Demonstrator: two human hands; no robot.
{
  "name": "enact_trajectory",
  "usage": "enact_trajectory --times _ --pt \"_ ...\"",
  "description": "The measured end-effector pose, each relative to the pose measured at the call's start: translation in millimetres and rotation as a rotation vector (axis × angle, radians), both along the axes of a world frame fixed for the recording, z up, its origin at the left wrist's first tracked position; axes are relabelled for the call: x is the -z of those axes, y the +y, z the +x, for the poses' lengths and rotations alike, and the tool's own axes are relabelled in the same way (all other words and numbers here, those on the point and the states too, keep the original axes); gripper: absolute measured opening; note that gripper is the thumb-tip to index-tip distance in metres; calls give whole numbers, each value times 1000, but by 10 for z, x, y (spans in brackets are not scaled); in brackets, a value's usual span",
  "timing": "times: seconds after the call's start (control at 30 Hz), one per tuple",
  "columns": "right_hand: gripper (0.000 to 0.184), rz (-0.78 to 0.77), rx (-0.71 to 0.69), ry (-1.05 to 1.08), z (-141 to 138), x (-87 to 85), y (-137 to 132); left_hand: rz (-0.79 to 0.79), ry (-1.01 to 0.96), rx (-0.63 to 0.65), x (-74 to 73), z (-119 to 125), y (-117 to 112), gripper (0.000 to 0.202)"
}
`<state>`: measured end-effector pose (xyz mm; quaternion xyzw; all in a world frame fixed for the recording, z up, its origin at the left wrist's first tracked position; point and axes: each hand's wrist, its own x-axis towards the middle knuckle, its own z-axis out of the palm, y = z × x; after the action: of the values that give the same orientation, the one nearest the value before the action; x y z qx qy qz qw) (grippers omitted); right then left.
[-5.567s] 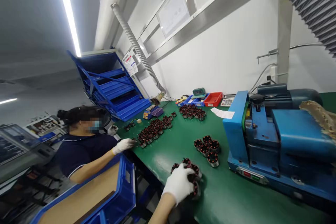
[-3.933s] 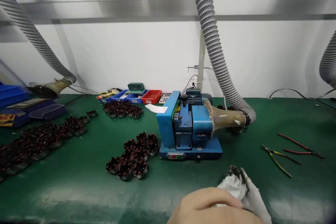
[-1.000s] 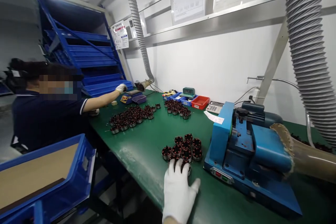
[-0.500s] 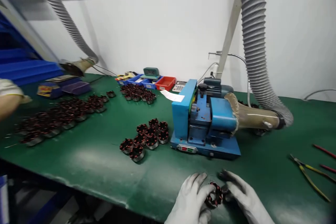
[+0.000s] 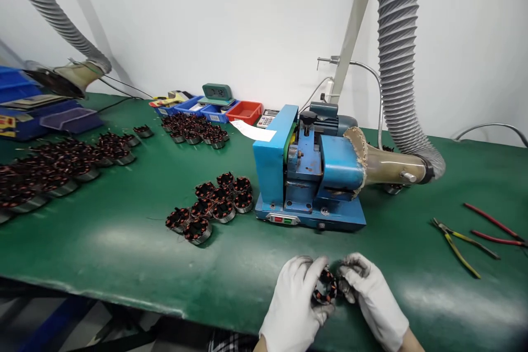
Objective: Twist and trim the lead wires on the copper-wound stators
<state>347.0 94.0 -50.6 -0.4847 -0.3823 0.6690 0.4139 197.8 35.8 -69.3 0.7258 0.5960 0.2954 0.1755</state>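
In white gloves, both hands work low in the head view, just in front of the blue belt machine [image 5: 341, 162]. My left hand [image 5: 295, 297] is wrapped round a wound motor stator [image 5: 325, 287], a ring with black insulation and copper coils, its opening turned partly toward me. Close at the stator's right side, my right hand [image 5: 369, 291] has its darkened fingertips pinched together; whatever they grip is too small to make out. Several similar stators [image 5: 223, 210] lie grouped to the left of the machine.
Yellow-handled pliers [image 5: 457, 245] and red-handled pliers [image 5: 495, 223] lie at the right. A larger stator heap [image 5: 61, 168] spreads at far left, another pile [image 5: 196, 129] behind. Blue bins and a red bin [image 5: 246, 113] line the wall. A grey hose [image 5: 400, 55] joins the machine.
The view has swung right, and the co-worker's arm at left has gone out of frame. My right fingers have closed from spread to pinched beside the stator, which my left hand still holds.
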Motion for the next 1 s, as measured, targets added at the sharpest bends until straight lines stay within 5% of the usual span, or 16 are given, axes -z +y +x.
enact_trajectory --times 0.2,0.3,0.47,0.63,0.7,0.77,0.87,1.0 --pt "41 -92 -110 31 29 -159 22 79 0 -50 -7 31 23 76" --pt "24 -48 -142 -43 -20 -138 -20 147 -3 -110 -16 51 72 65" --pt "25 -27 122 53 84 -53 -15 125 -49 -130 -76 69 109 50" --pt "30 103 403 115 377 -226 61 140 -70 -100 -121 42 43 55" --pt "22 256 271 -137 408 -289 6 144 -97 11 -139 -3 7 69" --pt "20 431 -104 -485 378 -293 -87 102 -176 139 -146 -71 -7 81" --pt "47 609 -612 -831 279 -207 -190 -34 -331 267 -120 -175 35 87" --pt "63 613 -889 -1085 197 -124 -164 -196 -413 219 -87 -199 131 73"
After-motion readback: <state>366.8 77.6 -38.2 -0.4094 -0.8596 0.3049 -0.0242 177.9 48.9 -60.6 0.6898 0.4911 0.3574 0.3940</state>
